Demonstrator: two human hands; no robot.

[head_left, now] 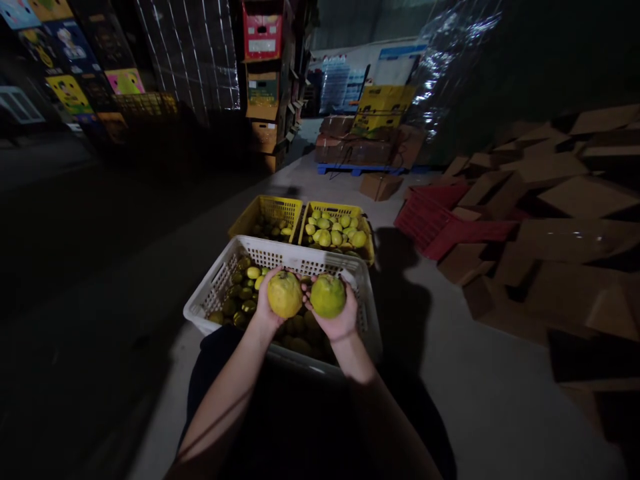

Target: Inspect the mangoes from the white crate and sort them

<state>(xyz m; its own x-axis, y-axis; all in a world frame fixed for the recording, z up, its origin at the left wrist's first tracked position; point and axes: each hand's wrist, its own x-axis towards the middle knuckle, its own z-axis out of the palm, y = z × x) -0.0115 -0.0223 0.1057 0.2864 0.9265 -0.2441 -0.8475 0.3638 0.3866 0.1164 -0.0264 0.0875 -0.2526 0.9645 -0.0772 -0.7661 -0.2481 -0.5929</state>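
Observation:
Over a white plastic crate (210,287), my two hands hold up one citrus fruit each, side by side. In my left hand (267,313) rests a yellow citrus fruit (285,294), fingers curled around its underside. My right hand (345,321) cups a greener citrus fruit (328,296) from below and the right side. Beneath them, the crate contains many yellow and green fruits (246,293), partly shadowed and partly hidden by my hands. Just behind it stand a left yellow crate (241,217) and a right yellow crate (369,240), both with fruit inside.
Flattened and open cardboard boxes (565,253) pile up on the right, with a red crate (430,220) among them. Box stacks (263,90) rise at the back. A blue pallet (345,169) carries cartons, with a small box (381,186) before it.

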